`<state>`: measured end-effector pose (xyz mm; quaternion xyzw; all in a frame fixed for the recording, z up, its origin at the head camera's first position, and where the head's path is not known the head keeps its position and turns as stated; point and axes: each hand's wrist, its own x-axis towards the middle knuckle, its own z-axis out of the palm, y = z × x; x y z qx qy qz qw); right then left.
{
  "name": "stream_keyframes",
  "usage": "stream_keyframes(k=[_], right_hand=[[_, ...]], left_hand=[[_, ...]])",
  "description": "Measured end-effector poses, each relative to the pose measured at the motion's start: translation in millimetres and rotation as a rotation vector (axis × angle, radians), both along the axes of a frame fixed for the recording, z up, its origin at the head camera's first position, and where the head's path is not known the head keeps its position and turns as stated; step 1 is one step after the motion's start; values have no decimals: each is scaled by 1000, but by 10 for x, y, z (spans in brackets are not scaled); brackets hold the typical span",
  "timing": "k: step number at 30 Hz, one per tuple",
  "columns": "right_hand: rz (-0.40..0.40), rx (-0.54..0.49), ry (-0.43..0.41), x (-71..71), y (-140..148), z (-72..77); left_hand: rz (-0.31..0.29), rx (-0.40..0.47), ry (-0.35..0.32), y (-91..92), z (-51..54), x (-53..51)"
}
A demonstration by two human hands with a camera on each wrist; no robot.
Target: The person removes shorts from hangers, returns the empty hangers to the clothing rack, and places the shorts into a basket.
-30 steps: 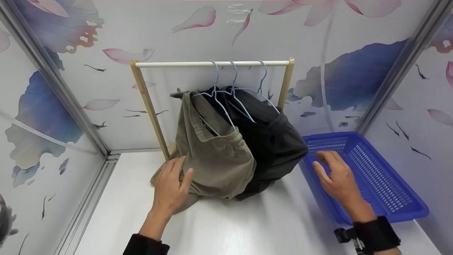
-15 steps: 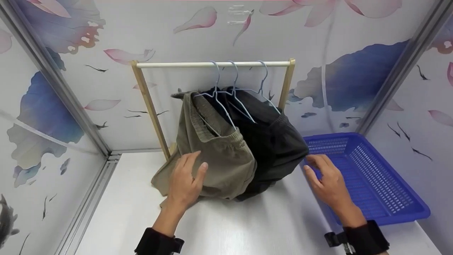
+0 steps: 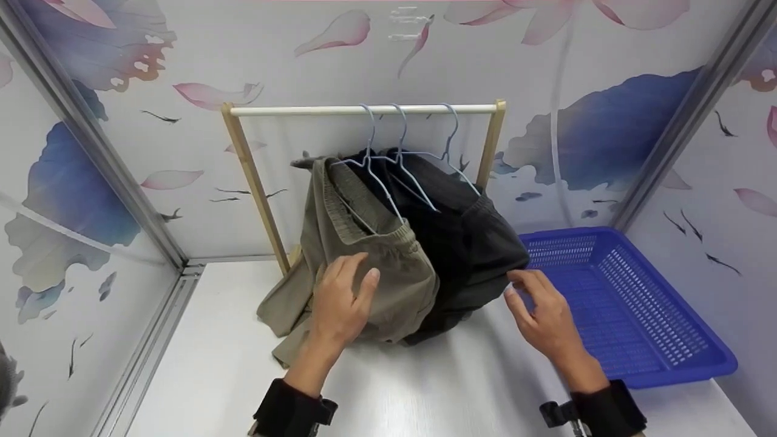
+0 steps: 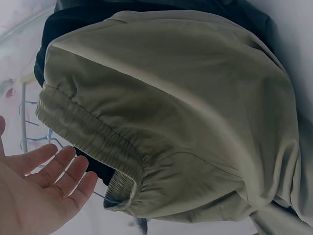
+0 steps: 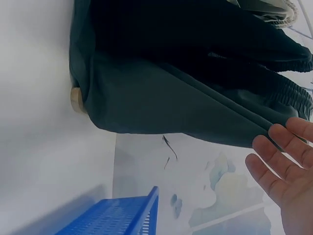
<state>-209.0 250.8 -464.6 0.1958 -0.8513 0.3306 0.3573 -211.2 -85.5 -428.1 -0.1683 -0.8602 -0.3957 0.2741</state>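
Khaki trousers with an elastic waist hang on a light-blue hanger from the rack's white rail. To their right hang dark garments on two more hangers. My left hand, fingers relaxed and thumb apart, is in front of the khaki cloth and holds nothing; in the left wrist view the hand is beside the elastic waistband. My right hand is at the right edge of the dark garments, fingers loosely bent; in the right wrist view its fingertips overlap the dark cloth's edge, contact unclear.
A blue plastic basket stands on the right of the white table. The rack's wooden posts rise on either side of the garments. Patterned panels with metal frame bars surround the table.
Both hands have moved inward: the left one rightward across the front of the khaki trousers, the right one leftward from over the basket to the dark garments' edge. The garments hang nearly unchanged.
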Motion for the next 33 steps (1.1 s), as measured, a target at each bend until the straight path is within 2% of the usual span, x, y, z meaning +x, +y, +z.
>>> stream_keyframes(k=[4, 11, 16, 22, 28, 33], right_hand=[[9, 12, -1, 1, -34, -19], [49, 42, 15, 7, -99, -74], [62, 64, 25, 10, -129, -112], [55, 77, -26, 21, -155, -132], [61, 90, -5, 0, -171, -141], [69, 92, 1, -6, -177, -142]], left_hand=[[-8, -1, -8, 91, 49, -26], [-36, 0, -76, 246, 140, -75], [-18, -21, -87, 346, 162, -115], [37, -81, -139, 481, 224, -160], [113, -157, -232, 623, 293, -205], [190, -186, -266, 714, 316, -246]])
